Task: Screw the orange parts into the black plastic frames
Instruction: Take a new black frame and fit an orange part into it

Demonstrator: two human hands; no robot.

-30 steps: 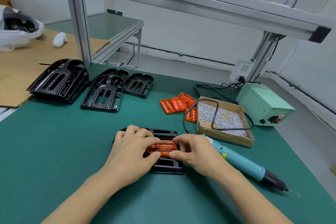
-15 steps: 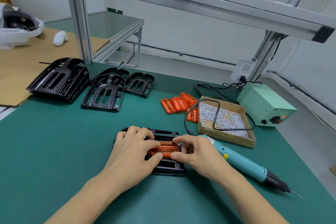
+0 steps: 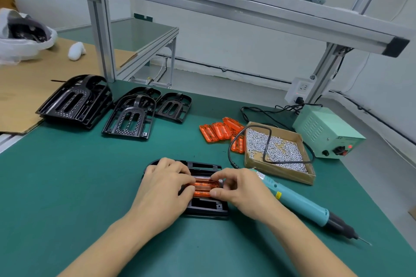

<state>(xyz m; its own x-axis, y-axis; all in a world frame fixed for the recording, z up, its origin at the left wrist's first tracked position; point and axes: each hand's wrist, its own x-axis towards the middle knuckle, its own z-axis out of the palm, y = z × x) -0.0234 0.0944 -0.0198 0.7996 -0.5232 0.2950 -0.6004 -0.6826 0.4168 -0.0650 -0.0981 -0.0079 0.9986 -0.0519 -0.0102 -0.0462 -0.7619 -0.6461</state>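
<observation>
Low in the centre of the frame, on the green desk [image 3: 67, 186], the black plastic frame [image 3: 208, 208] lies flat where it lay a second ago. Both hands have barely shifted: the left hand [image 3: 165, 183] and right hand [image 3: 242, 186] pinch the orange part [image 3: 203, 186] with curled fingers at either end, apparently seating it, so screwing has not begun. Its long axis runs left-right. The electric screwdriver [image 3: 299, 203] lies untouched lower right.
</observation>
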